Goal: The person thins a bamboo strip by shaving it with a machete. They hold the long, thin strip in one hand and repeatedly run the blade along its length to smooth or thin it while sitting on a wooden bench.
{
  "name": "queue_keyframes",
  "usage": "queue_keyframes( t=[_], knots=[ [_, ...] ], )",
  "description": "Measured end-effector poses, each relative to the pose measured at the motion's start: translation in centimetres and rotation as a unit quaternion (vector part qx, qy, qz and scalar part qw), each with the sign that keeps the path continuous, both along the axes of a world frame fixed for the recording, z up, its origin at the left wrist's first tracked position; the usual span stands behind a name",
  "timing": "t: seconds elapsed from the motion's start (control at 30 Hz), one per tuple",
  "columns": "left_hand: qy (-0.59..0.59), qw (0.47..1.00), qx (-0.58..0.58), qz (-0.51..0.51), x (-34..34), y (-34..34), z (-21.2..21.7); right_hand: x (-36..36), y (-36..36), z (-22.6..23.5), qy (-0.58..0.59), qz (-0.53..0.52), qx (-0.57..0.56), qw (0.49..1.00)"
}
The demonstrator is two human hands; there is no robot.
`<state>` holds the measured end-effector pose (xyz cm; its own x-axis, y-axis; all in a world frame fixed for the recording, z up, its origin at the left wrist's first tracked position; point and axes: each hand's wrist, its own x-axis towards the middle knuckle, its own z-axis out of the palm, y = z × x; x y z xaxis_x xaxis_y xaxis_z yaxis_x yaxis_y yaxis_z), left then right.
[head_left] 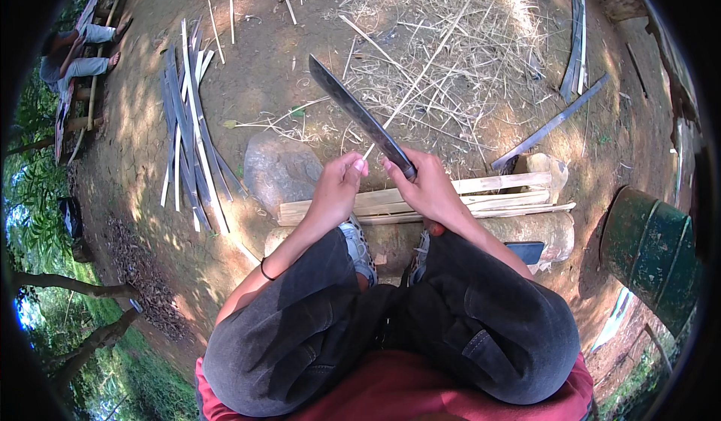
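Note:
My right hand (pixel 429 187) is closed around the grip of a machete (pixel 360 117), its long dark blade slanting up and to the left. Beside it, my left hand (pixel 338 184) pinches the near end of a thin pale bamboo strip (pixel 428 68), which runs away up and to the right. The strip crosses the blade just ahead of my hands; whether the edge touches it I cannot tell. Below my wrists, several split bamboo slats (pixel 503 184) lie along a log (pixel 518 231) in front of my feet.
Thin shavings (pixel 458 83) litter the ground ahead. Dark and pale bamboo strips (pixel 188 120) lie in a pile at left, near a large stone (pixel 279 167). A phone (pixel 526 252) rests on the log. At right stands a green drum (pixel 647 252); another person (pixel 82 64) sits far left.

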<state>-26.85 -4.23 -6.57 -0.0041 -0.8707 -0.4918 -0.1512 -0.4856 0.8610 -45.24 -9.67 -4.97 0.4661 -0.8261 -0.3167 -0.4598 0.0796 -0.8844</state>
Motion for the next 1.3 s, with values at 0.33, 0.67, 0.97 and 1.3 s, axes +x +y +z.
queue_keyframes(
  t=[0.33,0.67,0.97,1.3],
  knots=[
    [-0.021,1.000,-0.002,0.009,0.2,0.4,-1.0,0.2,0.6,-0.1,-0.147,-0.015,0.247,0.958],
    [-0.050,0.998,-0.035,0.029,-0.4,0.0,0.6,1.2,0.4,1.4,0.007,-0.036,0.007,0.999],
    [-0.082,0.996,-0.043,0.017,-0.7,-0.3,1.5,1.2,1.7,-0.7,0.064,-0.025,-0.117,0.991],
    [0.103,0.991,0.038,0.073,-0.4,0.0,0.5,1.1,1.0,-2.0,0.018,0.012,0.111,0.994]
  ],
)
